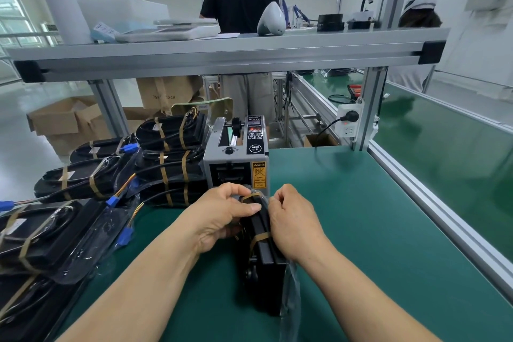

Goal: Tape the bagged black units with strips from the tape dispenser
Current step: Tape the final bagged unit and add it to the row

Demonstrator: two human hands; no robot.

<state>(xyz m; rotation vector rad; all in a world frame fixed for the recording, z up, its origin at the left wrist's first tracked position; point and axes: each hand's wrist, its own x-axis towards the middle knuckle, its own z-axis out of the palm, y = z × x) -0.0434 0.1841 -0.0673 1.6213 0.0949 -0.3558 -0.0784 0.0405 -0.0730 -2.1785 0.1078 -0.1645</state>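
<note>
A: Now, which step is judged to be in hand?

B: Nearest, a bagged black unit (265, 253) is stood on its edge on the green worktop (361, 244), just in front of the tape dispenser (236, 159). Its far end is gripped by the left hand (222, 216), with the fingers curled over the top and the thumb pressed onto a brown tape strip (249, 197). The right hand (294, 219) is closed against the other side with its fingers curled. Either the bag or the strip's end seems to be pinched there, though which cannot be told. A second strip (261, 236) is already wrapped nearer the middle. The far strip is therefore judged to be the one being smoothed down.

A: And what is called for next?

B: Probably the strip's ends are to be pressed flat round both faces. The unit is then to be laid with the taped units (172, 130) piled at the left, and a fresh strip drawn from the outlet. Loose bag film at the near end may need to be kept from under the tape.

A: What can be read?

B: On the dispenser, "SEMI" is printed on a round mark (254, 148), and "CAUTION" heads a yellow label (259, 175). The small lines beneath cannot be made out. Further back, "75" and "CM" are seen on a brown carton (166, 89) beyond the worktop.
</note>
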